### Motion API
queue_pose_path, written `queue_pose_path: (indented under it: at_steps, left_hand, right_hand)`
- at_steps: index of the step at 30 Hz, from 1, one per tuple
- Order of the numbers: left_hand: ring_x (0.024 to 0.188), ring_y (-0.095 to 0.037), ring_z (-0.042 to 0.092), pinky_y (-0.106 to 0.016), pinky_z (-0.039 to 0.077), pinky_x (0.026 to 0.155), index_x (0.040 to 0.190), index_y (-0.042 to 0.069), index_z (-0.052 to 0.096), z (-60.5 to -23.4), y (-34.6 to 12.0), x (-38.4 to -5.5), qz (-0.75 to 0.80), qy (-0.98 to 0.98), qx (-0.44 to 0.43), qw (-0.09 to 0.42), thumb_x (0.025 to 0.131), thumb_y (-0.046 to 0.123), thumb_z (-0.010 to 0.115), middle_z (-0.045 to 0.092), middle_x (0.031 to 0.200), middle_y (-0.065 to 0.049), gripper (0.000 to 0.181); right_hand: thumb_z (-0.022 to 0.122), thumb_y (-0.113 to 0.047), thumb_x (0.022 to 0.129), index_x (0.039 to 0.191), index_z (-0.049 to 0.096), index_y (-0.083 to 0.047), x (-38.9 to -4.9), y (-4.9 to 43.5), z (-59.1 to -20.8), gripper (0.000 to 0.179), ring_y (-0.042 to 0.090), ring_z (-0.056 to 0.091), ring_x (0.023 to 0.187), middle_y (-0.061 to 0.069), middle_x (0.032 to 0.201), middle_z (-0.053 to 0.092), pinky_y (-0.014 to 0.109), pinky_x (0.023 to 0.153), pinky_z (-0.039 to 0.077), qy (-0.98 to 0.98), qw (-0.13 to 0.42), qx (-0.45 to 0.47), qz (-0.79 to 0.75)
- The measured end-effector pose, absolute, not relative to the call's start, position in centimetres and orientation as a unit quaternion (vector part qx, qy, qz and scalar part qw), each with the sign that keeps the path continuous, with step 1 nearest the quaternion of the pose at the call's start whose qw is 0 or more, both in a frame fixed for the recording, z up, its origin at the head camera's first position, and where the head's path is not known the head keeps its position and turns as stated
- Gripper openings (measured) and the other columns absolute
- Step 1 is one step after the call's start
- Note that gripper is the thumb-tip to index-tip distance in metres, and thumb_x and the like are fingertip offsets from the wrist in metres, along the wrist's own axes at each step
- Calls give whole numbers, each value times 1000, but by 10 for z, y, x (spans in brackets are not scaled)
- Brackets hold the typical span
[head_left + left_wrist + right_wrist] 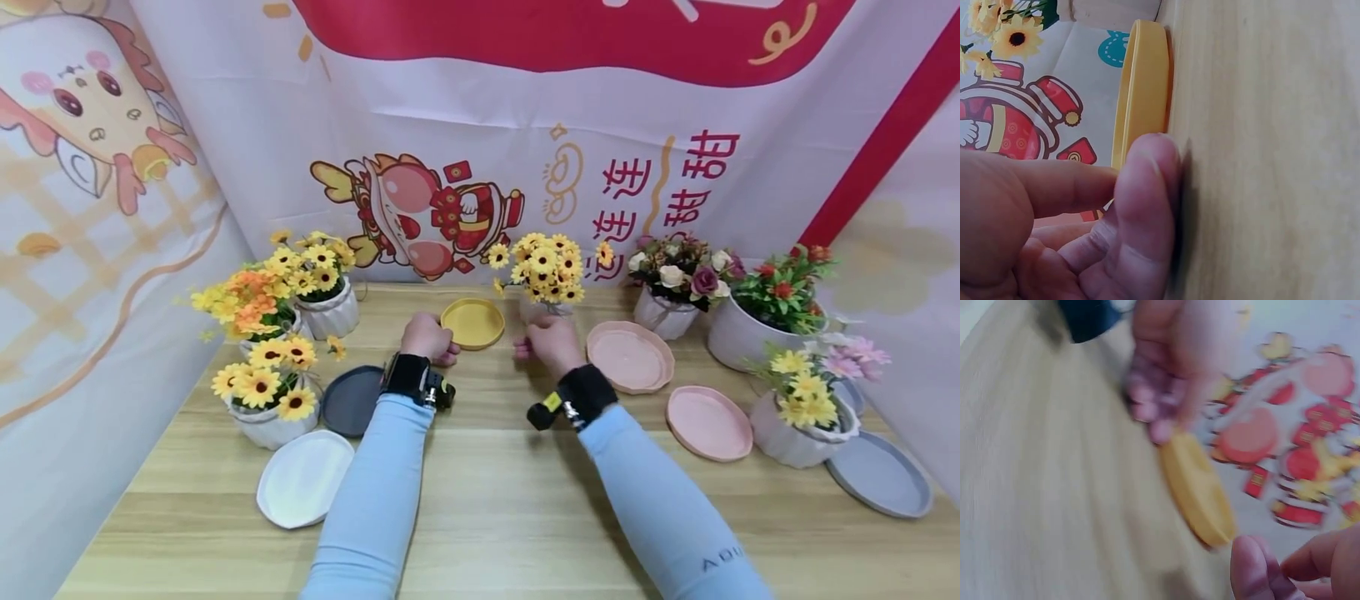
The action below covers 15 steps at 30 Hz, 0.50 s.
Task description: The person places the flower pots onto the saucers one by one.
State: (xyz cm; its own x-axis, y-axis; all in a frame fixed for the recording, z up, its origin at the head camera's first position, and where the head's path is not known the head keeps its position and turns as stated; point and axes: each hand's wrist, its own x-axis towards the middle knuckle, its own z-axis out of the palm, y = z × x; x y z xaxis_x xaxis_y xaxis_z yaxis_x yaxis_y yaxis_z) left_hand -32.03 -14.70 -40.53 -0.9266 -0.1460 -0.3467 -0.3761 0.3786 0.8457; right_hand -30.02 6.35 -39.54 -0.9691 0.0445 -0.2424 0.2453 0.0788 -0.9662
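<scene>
A round yellow saucer [474, 323] lies on the wooden table near the back cloth. My left hand [426, 337] is at its left side. In the left wrist view, thumb and fingers pinch the near end of the saucer's rim [1147, 81]. To the right of the saucer is my right hand [553, 343], fingertips a short gap from its edge and holding nothing. Blurred in the right wrist view, its bent fingers and thumb [1249, 565] show by the saucer's end. Just behind this hand stands a white pot of yellow daisy-like flowers [543, 267], its lower part hidden.
At left are several potted flowers [272, 421], a dark grey saucer [348, 402] and a white saucer [306, 479]. To the right lie pink saucers [632, 357] and a blue-grey saucer [881, 475], among white pots [795, 433] of flowers. Printed cloth [285, 117] hangs behind.
</scene>
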Motion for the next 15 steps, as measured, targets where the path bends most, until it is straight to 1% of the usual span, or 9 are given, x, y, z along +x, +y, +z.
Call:
queue_pose_path:
  at_steps: [2,4,6,9,11,13,15]
  left_hand:
    - [47,-17,63,-30,59,51,138,1,52,-406,-147,-321,540,819,-160,109,97,0,50,69,74,-15,40]
    - [47,-17,63,-30,59,50,138,2,52,-407,-147,-322,544,816,-163,109,97,0,50,69,73,-15,42]
    - [47,-17,63,-30,59,50,140,2,51,-407,-147,-323,547,814,-164,109,97,0,50,69,73,-15,43]
    - [47,-17,62,-30,59,50,140,2,50,-409,-147,-324,550,811,-165,111,97,-1,50,69,73,-15,43]
    - [47,-17,62,-30,58,50,140,2,50,-409,-148,-324,552,809,-168,112,97,-1,50,69,73,-16,43]
    - [47,-17,62,-30,58,50,139,2,50,-410,-148,-324,554,807,-170,112,97,-1,50,69,73,-16,43]
    - [47,-17,62,-30,58,50,140,2,50,-410,-148,-324,555,807,-171,111,97,0,50,69,74,-16,43]
  right_hand:
    - [46,1,98,136,49,13,-293,82,-387,40,15,68,58,18,78,69,30,62,61,732,60,102,-671]
    - [45,-1,99,138,47,11,-290,99,-379,41,13,68,58,15,78,68,29,64,61,729,52,111,-674]
    - [43,-2,100,141,45,9,-292,114,-372,43,13,68,60,17,84,69,28,66,61,729,46,120,-672]
    - [41,-4,102,146,40,5,-303,133,-362,45,12,68,62,25,100,67,28,68,61,729,41,132,-670]
    - [42,-6,103,148,40,2,-313,142,-358,46,13,68,63,26,104,65,28,69,61,734,42,136,-664]
    - [44,-9,103,149,40,-2,-325,149,-356,47,13,68,64,22,100,67,29,69,61,746,48,134,-650]
    - [46,-14,104,149,42,-5,-335,153,-355,46,13,68,65,15,93,68,31,70,61,764,62,129,-630]
